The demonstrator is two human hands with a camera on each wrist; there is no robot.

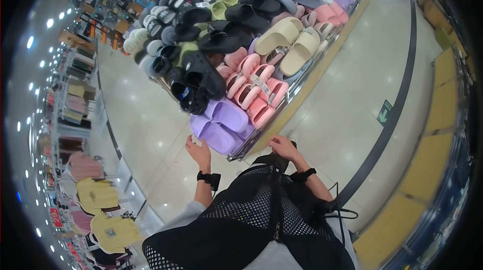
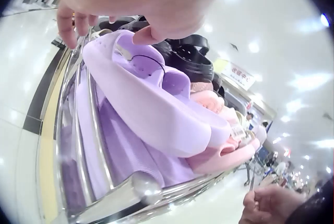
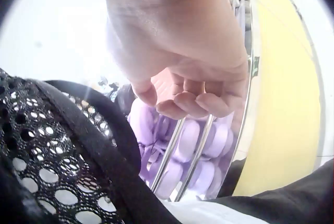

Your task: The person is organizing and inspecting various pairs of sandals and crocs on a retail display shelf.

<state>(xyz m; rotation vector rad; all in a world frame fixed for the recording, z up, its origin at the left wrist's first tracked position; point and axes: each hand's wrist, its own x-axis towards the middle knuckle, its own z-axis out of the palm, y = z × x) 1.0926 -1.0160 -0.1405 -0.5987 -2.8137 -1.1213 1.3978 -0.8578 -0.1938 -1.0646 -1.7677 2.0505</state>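
A pair of light purple slippers [image 1: 214,134] lies on top of the pile at the near corner of a metal-railed display. Beside them, at the left, is my left hand [image 1: 199,155], its fingers relaxed and spread. In the left wrist view the thumb [image 2: 148,36] overlaps the upper edge of the purple slipper [image 2: 138,101], and a thin dark cord crosses its opening. My right hand [image 1: 285,148] hangs loosely curled near my body, to the right of the display corner. Nothing shows between its fingers [image 3: 185,104]; stacked purple slippers [image 3: 185,140] appear behind the rails past it.
Pink slippers [image 1: 261,91], black clogs [image 1: 198,79] and beige slippers [image 1: 299,51] crowd the display. Metal rails [image 2: 94,125] and a yellow base [image 3: 284,93] edge it. Clothing racks with yellow shirts [image 1: 98,194] stand at the left; yellow shelving [image 1: 417,149] lines the right aisle.
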